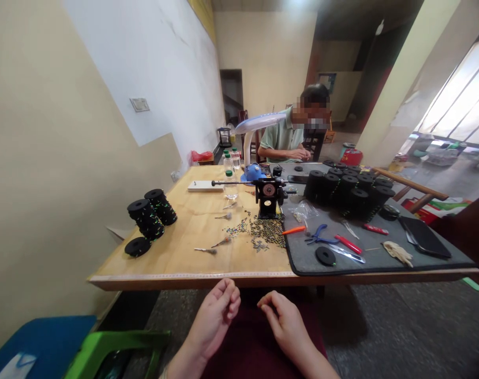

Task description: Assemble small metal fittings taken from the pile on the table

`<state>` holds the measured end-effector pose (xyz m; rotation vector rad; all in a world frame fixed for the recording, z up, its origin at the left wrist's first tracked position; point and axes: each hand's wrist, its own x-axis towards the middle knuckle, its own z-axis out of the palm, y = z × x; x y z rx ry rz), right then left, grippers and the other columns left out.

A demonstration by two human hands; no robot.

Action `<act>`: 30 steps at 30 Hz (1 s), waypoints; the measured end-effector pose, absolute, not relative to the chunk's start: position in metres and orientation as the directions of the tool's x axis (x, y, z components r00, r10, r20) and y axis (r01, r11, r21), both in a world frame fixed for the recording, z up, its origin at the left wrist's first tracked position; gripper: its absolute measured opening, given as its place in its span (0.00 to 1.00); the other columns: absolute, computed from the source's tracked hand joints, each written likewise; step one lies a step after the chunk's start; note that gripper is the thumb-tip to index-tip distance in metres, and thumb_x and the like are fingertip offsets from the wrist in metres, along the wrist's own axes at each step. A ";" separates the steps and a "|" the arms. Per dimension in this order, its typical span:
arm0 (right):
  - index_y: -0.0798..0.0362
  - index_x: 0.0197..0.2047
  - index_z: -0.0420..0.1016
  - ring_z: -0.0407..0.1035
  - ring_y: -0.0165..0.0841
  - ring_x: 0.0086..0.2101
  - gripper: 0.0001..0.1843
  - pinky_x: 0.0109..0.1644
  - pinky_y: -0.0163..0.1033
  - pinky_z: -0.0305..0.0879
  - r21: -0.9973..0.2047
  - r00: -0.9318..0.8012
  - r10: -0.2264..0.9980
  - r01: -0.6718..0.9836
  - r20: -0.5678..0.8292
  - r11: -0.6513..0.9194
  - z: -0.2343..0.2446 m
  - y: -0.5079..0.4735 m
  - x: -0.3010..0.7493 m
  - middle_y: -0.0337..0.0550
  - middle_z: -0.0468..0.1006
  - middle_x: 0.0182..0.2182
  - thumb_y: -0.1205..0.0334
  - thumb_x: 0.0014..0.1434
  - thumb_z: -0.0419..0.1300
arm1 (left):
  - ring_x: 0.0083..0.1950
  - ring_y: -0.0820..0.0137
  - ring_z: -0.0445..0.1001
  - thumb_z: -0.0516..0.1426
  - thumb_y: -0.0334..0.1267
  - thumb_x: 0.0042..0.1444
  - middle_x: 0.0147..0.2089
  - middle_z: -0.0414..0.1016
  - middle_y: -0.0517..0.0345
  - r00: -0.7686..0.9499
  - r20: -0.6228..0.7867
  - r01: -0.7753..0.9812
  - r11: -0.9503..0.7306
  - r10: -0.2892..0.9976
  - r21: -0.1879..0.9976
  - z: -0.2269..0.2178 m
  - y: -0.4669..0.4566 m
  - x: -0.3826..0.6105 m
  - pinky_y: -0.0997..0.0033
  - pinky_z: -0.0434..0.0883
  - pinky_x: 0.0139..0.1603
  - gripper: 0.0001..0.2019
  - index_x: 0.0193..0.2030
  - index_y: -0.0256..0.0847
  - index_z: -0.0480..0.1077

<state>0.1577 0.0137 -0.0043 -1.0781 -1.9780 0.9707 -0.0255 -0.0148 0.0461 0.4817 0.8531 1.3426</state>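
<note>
My left hand (pixel 220 309) is just in front of the table's near edge, fingers curled and thumb pressed against the index finger. To its right, my right hand (pixel 282 317) is closed in a pinch, with the fingertips turned toward the left hand. Anything between the fingertips of either hand is too small to make out. Nearest to both hands is a white measuring strip (pixel 208 275) along the table's edge. Beyond it lie small brush-like tufts (pixel 210 251) and a pile of tiny striped pieces (pixel 268 231) in front of a black winding device (pixel 268 197) with a long rod.
Black foam spools (pixel 145 217) stand at left; several more (pixel 348 189) crowd the grey mat (pixel 302 258). Blue pliers (pixel 321 235), a red-handled tool (pixel 348 244) and a black ring (pixel 325 256) lie there. A lamp (pixel 259 123) and a seated person (pixel 281 137) are opposite.
</note>
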 end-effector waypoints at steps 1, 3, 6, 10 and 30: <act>0.51 0.35 0.70 0.68 0.36 0.34 0.09 0.39 0.36 0.61 -0.839 -0.415 0.885 0.390 0.209 0.381 -0.007 0.016 0.161 0.43 0.74 0.32 0.63 0.65 0.50 | 0.22 0.83 0.54 0.65 0.40 0.49 0.24 0.59 0.67 -0.011 -0.258 -0.663 0.186 0.966 0.725 0.051 -0.016 -0.029 0.84 0.51 0.21 0.16 0.30 0.38 0.60; 0.51 0.34 0.70 0.68 0.37 0.34 0.09 0.39 0.37 0.62 -0.828 -0.385 0.898 0.416 0.215 0.377 -0.013 0.019 0.166 0.44 0.74 0.32 0.62 0.64 0.51 | 0.22 0.83 0.54 0.66 0.40 0.47 0.24 0.59 0.67 -0.042 -0.259 -0.683 0.162 0.965 0.712 0.061 -0.018 -0.034 0.83 0.51 0.21 0.17 0.29 0.38 0.60; 0.51 0.34 0.72 0.69 0.38 0.35 0.10 0.40 0.38 0.63 -0.823 -0.358 0.908 0.434 0.217 0.367 -0.019 0.022 0.172 0.45 0.75 0.32 0.61 0.64 0.52 | 0.22 0.83 0.54 0.65 0.42 0.48 0.25 0.59 0.67 -0.074 -0.246 -0.642 0.143 0.966 0.753 0.068 -0.021 -0.034 0.83 0.52 0.21 0.17 0.29 0.38 0.61; 0.51 0.40 0.75 0.70 0.41 0.41 0.09 0.46 0.42 0.65 -0.837 -0.342 0.915 0.419 0.214 0.352 -0.013 0.024 0.180 0.48 0.77 0.39 0.59 0.63 0.54 | 0.23 0.80 0.57 0.60 0.46 0.55 0.25 0.61 0.65 -0.097 -0.165 -0.381 0.117 0.982 0.917 0.064 -0.021 -0.026 0.81 0.55 0.23 0.15 0.29 0.39 0.61; 0.53 0.30 0.62 0.54 0.25 0.17 0.24 0.22 0.30 0.51 -0.999 -0.575 0.818 -0.030 -0.008 -0.031 0.015 0.014 0.128 0.32 0.62 0.16 0.39 0.56 0.58 | 0.35 0.67 0.64 0.51 0.40 0.61 0.31 0.65 0.56 -0.009 0.225 0.294 -0.213 0.974 0.932 0.060 -0.019 -0.018 0.71 0.63 0.38 0.10 0.29 0.41 0.62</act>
